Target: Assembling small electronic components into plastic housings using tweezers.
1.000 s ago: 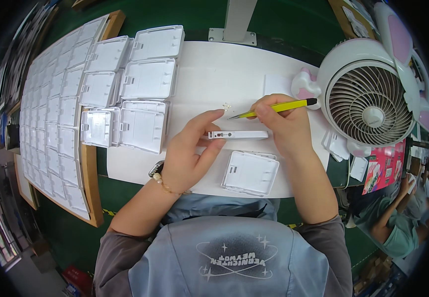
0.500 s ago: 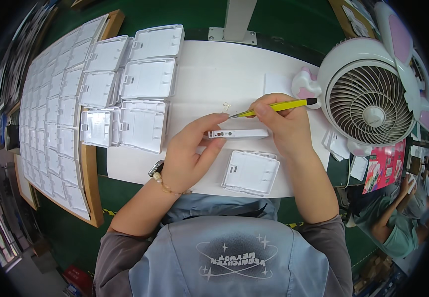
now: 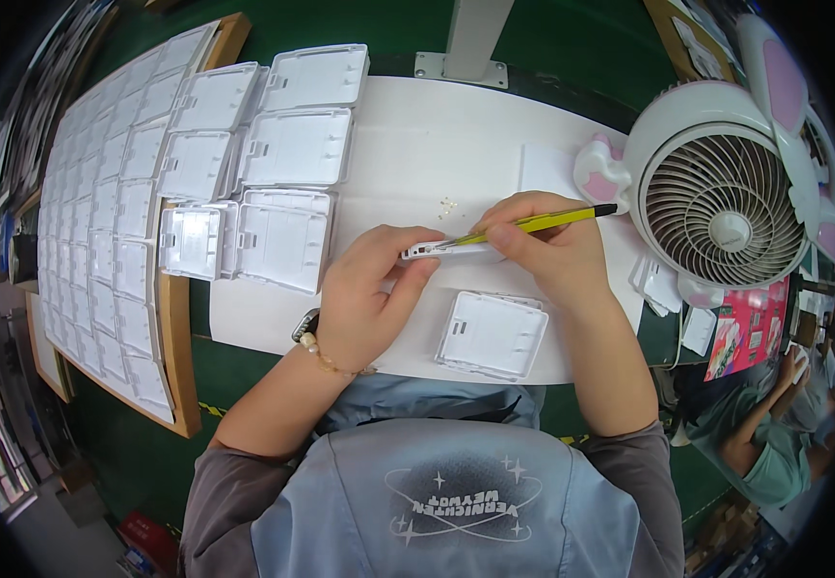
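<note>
My left hand [image 3: 376,281] grips a white plastic casing [image 3: 475,255] by its left end, fingers behind and thumb in front. The casing's narrow edge, with small openings, faces up. In my right hand [image 3: 552,246] is a pair of yellow tweezers [image 3: 552,221] with a black end, held like a pen. Their tips touch or nearly touch the casing's edge near its left end; whether a part sits between them is too small to tell. Behind the casing lies a little scatter of tiny gold-coloured parts [image 3: 447,207]. A short stack of white casings [image 3: 491,335] is close in front of me.
Stacks of white casings [image 3: 297,146] stand left on the white work surface [image 3: 408,125]. Further left, a wood-edged board [image 3: 174,356] carries rows of casings. A white and pink fan [image 3: 726,193] stands at right. A co-worker [image 3: 764,433] sits at far right.
The tweezer tips have come down from near my left fingertips onto the casing's edge. My left hand has tilted the casing slightly. The whole view has shifted a little.
</note>
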`<state>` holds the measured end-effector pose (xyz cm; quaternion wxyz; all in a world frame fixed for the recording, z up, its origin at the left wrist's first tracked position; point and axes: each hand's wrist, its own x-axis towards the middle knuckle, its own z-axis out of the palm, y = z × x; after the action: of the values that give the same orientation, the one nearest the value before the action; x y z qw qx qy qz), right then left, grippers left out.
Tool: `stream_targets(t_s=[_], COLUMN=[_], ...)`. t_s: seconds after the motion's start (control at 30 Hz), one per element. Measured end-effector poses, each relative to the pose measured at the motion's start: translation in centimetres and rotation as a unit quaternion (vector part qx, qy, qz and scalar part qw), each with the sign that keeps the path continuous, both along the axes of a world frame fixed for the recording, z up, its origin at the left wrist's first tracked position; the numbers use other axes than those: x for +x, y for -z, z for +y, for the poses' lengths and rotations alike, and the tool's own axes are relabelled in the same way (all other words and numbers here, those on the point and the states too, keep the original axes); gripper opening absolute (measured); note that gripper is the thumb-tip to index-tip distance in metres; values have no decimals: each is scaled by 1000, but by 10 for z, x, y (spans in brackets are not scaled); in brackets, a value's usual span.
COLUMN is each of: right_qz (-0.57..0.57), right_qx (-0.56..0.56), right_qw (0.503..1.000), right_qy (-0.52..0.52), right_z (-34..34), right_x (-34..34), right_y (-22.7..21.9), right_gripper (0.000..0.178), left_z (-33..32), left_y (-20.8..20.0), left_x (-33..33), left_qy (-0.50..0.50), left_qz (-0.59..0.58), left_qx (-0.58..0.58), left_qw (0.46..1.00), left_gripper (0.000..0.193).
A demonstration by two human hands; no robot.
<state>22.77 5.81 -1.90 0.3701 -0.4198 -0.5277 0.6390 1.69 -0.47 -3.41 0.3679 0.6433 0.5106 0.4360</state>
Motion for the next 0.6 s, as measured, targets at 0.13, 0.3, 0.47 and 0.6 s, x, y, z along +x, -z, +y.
stream_targets(t_s=[0.13,0.3,0.47,0.6], right_qz=[0,9,-10,6], right_qx=[3,32,117,170], right_qw=[1000,999,990,982], right_qy=[-5,-23,-80,-88], right_z=[1,2,10,14], right_x=[0,0,5,5], right_y=[1,3,4,7], right_gripper=[14,11,11,13], left_z=[0,-1,-9,3], left_y=[0,-3,-25,-68], left_x=[0,1,9,-10], left_qy=[-2,7,-33,20], left_qz=[6,30,54,194], left_qx=[4,11,85,136], left_qw=[1000,999,994,971], left_gripper=[21,26,47,44])
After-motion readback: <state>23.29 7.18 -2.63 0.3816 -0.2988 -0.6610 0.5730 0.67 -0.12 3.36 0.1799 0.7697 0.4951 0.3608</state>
